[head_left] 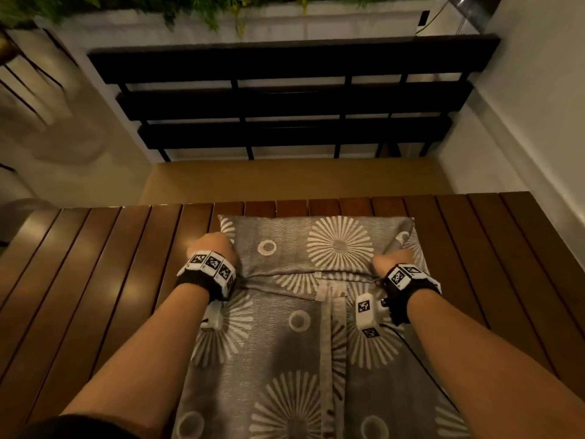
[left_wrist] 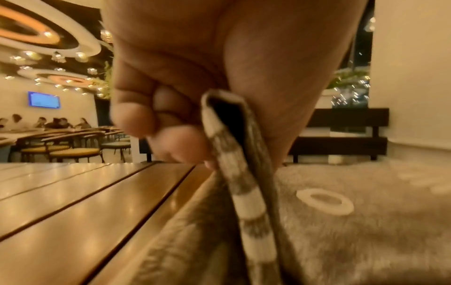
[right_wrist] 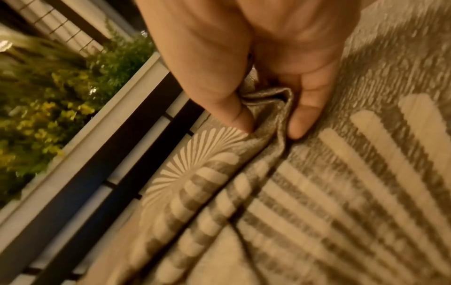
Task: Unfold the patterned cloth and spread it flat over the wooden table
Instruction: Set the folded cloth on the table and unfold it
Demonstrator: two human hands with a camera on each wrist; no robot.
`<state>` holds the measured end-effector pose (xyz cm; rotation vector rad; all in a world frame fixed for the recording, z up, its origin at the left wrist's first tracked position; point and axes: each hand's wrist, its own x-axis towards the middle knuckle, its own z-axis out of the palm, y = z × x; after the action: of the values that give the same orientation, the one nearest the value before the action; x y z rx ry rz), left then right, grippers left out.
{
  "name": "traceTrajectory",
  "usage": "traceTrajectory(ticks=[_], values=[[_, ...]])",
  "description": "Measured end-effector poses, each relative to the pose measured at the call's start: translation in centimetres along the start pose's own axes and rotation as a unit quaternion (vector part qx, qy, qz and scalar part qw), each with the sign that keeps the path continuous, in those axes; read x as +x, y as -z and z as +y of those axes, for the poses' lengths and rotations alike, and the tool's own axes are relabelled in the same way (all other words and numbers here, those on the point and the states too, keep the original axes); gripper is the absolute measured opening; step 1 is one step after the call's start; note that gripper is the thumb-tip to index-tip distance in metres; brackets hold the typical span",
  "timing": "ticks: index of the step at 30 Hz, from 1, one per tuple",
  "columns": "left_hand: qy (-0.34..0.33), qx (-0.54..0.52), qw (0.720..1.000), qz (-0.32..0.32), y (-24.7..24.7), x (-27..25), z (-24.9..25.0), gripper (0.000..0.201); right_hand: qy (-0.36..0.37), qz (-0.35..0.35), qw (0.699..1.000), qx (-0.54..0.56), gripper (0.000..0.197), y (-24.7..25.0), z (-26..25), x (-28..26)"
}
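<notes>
A grey patterned cloth (head_left: pixel 304 312) with white starbursts and rings lies folded in a long strip down the middle of the slatted wooden table (head_left: pixel 95 280). My left hand (head_left: pixel 215 248) grips the cloth's left edge, a folded hem (left_wrist: pixel 234 146) held between curled fingers and palm. My right hand (head_left: pixel 394 259) pinches a bunched fold (right_wrist: pixel 270 108) at the cloth's right side between thumb and fingers. A crease runs across the cloth between the two hands.
Beyond the table's far edge stands a black slatted bench (head_left: pixel 285 103) with a white planter of green plants (head_left: pixel 221 14) behind it. A pale wall (head_left: pixel 538 90) rises on the right. Bare table slats (head_left: pixel 506 264) flank the cloth on both sides.
</notes>
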<state>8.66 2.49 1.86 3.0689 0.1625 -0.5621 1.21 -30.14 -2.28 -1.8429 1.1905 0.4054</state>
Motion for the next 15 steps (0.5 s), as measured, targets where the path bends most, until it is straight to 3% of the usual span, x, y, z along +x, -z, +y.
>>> traceTrajectory(ticks=[3,5,6,7,9,11,12,13,15], values=[[0.002,-0.056,0.998,-0.034,-0.5,0.4,-0.4,0.022,0.02,0.019,1.0,-0.004,0.05,0.3,0.0,-0.4],[-0.004,-0.187,0.981,-0.061,-1.5,0.5,0.0,0.034,0.021,0.022,0.999,0.026,0.032,0.4,0.1,-0.3],[-0.002,-0.281,0.957,-0.065,-1.9,0.3,0.3,0.043,0.021,0.021,0.999,0.037,0.028,0.4,0.1,0.0],[0.022,-0.393,0.916,-0.074,-2.3,0.3,0.8,0.049,0.01,0.005,0.999,0.045,0.027,0.4,0.0,0.0],[0.099,-0.585,0.796,-0.12,-2.6,0.2,1.1,0.055,-0.002,-0.037,0.994,0.103,0.02,0.1,-0.8,-0.1],[0.146,-0.683,0.696,-0.164,-1.6,0.5,1.2,0.044,0.018,-0.073,0.982,0.171,0.007,0.1,-2.3,0.0],[0.162,-0.708,0.665,-0.176,-0.9,0.8,1.0,0.031,0.028,-0.092,0.973,0.209,0.007,0.3,-3.2,0.2],[0.163,-0.739,0.63,-0.174,0.0,1.4,1.1,0.019,0.03,-0.106,0.958,0.263,0.01,0.8,-4.3,0.2],[0.132,-0.815,0.537,-0.174,2.0,2.5,1.5,0.015,0.021,-0.135,0.894,0.427,0.02,2.2,-6.4,0.0]])
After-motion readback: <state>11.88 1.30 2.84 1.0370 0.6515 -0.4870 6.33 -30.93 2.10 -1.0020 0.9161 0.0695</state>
